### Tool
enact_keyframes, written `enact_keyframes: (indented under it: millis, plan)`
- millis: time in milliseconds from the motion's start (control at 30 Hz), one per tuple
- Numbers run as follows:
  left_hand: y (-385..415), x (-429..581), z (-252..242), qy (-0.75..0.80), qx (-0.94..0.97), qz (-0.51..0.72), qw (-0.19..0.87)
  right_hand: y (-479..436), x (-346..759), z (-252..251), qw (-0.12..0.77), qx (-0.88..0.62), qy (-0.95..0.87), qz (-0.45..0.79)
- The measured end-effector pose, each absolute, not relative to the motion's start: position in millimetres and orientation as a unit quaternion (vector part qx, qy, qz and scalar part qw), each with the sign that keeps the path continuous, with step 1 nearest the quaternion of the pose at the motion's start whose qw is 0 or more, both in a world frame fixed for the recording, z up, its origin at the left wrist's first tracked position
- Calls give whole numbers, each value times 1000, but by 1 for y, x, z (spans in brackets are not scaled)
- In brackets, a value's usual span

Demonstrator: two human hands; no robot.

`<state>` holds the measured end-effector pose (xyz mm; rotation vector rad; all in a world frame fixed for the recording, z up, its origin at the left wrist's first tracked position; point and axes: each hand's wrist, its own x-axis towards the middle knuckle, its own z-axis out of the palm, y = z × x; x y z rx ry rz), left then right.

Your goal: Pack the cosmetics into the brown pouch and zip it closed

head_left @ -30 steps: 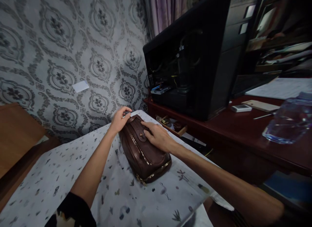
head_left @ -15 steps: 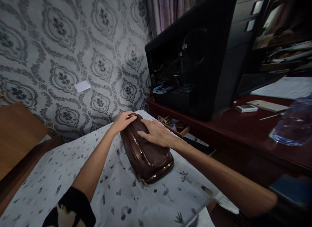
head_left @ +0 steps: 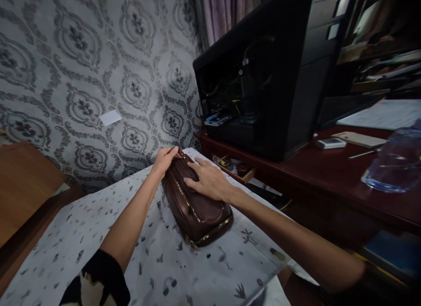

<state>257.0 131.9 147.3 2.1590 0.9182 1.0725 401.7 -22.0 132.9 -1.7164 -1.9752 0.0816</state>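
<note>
A brown leather bag with gold-toned zippers lies on a white cloth printed with small plants and birds. At its far end, my left hand has its fingers closed on the bag's edge; the exact part pinched is too small to make out. My right hand rests flat across the bag's upper right side, thumb apart from the other fingers. A zipper on the bag's near end shows its pull hanging at the lower left corner.
To the right, a dark red desk carries a black computer case, a clear plastic container, a small white device and papers. A small open drawer juts out beyond the bag. Brown wooden furniture stands left.
My left hand has drawn its fingers together into a pinch at the bag's far end, where they lay more stretched over it before. My right hand stays on the bag.
</note>
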Motion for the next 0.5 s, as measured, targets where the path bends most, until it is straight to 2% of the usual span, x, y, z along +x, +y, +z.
enact_keyframes:
  millis: [167,333,500]
  plan:
    - [122,253,153,326,824,376,270,-28,399,135,254,-636,-729,8]
    - [122,241,162,346,842,363,199,-36,397,133,294,-656,-695,-19]
    - [130,216,159,380,834,369,156,-40,396,131,304,-632,-713,14]
